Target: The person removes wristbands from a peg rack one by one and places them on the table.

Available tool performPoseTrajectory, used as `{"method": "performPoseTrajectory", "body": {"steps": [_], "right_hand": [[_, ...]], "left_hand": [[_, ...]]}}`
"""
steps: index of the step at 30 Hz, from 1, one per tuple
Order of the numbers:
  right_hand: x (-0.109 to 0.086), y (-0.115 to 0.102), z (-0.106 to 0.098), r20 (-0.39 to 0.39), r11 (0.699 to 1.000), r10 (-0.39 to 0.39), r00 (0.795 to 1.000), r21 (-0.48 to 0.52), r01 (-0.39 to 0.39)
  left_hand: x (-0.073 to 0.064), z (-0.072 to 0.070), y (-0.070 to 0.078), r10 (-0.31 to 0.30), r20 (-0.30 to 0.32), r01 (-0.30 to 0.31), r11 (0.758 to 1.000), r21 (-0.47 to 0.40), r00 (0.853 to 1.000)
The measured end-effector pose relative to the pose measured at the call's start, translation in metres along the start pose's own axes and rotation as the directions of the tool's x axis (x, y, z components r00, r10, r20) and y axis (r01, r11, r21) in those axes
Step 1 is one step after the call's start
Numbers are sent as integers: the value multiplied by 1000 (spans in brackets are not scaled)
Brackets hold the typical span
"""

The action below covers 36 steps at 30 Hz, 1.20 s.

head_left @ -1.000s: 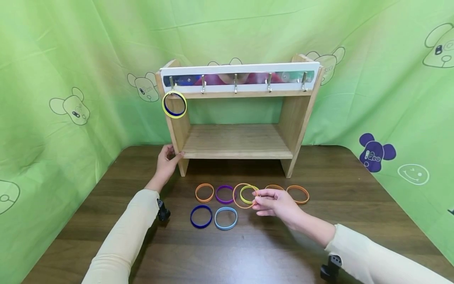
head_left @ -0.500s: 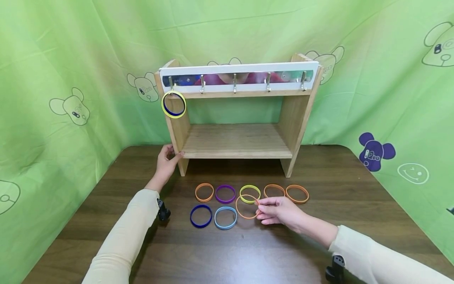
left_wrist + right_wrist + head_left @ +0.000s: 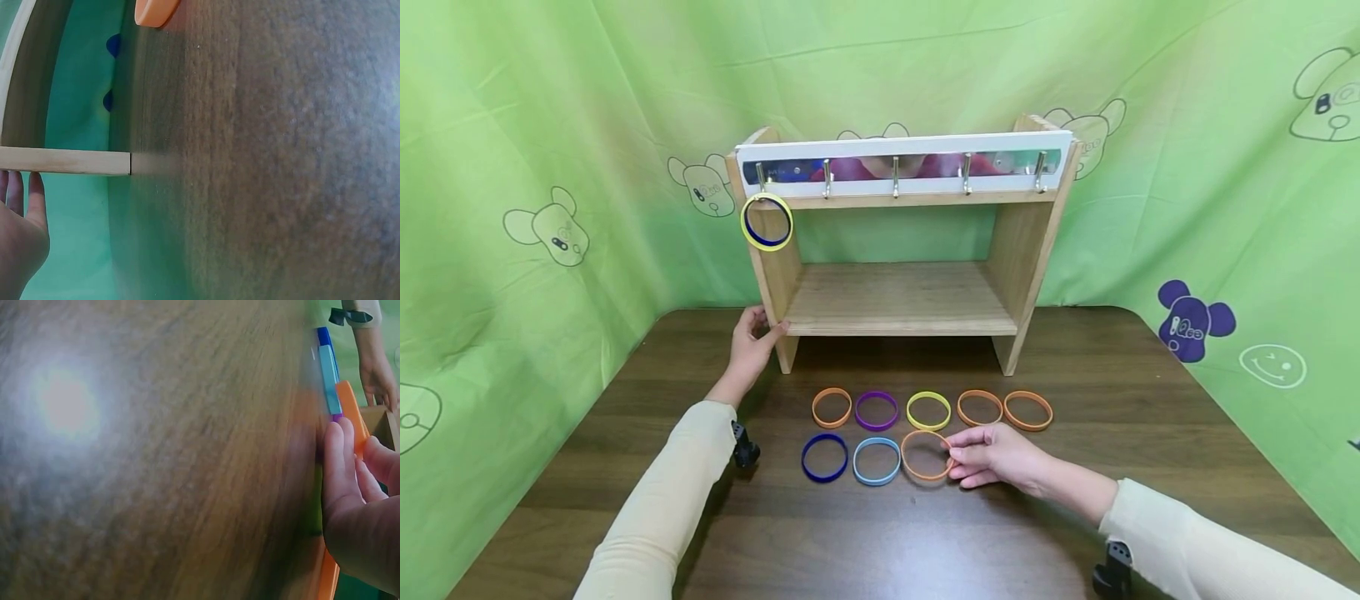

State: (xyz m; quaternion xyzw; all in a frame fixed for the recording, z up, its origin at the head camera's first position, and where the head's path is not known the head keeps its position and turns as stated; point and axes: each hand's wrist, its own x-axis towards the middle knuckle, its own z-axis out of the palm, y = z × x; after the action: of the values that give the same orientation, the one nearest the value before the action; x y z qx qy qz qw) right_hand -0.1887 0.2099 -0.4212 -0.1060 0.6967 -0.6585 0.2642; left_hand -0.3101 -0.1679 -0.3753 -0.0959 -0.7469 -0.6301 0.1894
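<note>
My right hand [image 3: 996, 457] pinches an orange silicone wristband [image 3: 928, 478] at its right side, close over the table beside a light blue wristband [image 3: 876, 482]. In the right wrist view the band [image 3: 351, 409] stands tilted between thumb and fingers. My left hand [image 3: 751, 343] grips the left side panel of a wooden shelf [image 3: 902, 297], thumb at its front edge, fingers at its outer side. Yellow [image 3: 745, 223] and dark blue wristbands hang on the shelf's leftmost hook [image 3: 761, 175]. A dark blue wristband [image 3: 825, 479] lies left of the light blue one.
Behind these lies a row of wristbands: orange [image 3: 832, 425], purple [image 3: 877, 427], yellow [image 3: 928, 427] and two more orange ones, the last [image 3: 1028, 427] at the right. Several metal hooks [image 3: 896, 177] line the shelf's white rail. A green curtain [image 3: 1217, 192] surrounds the wooden table [image 3: 790, 542].
My right hand has brought the orange wristband down and toward me, from over the yellow one to the light blue one's right. The left hand stays on the shelf.
</note>
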Motion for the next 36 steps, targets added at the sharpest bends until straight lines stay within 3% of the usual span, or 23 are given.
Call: {"method": "performPoseTrajectory", "body": {"steps": [6, 13, 16, 19, 26, 36], "right_hand": [[0, 2, -3, 7, 1000, 15, 1000, -24, -15], [1, 2, -5, 9, 997, 17, 1000, -77, -16], [1, 1, -5, 4, 994, 15, 1000, -106, -14], [1, 1, -3, -3, 991, 7, 1000, -134, -8], [1, 0, 0, -17, 985, -9, 1000, -174, 6], [2, -1, 1, -32, 976, -27, 999, -217, 20]], "left_hand": [[1, 0, -1, -1, 0, 1, 1000, 1, 1000], [16, -1, -32, -36, -7, 36, 999, -25, 999], [17, -1, -35, -41, -4, 41, 999, -20, 999], [15, -1, -32, -31, 4, 31, 999, -31, 1000], [1, 0, -1, -2, 9, 2, 1000, -2, 1000], [1, -1, -1, 0, 12, 0, 1000, -6, 1000]]}}
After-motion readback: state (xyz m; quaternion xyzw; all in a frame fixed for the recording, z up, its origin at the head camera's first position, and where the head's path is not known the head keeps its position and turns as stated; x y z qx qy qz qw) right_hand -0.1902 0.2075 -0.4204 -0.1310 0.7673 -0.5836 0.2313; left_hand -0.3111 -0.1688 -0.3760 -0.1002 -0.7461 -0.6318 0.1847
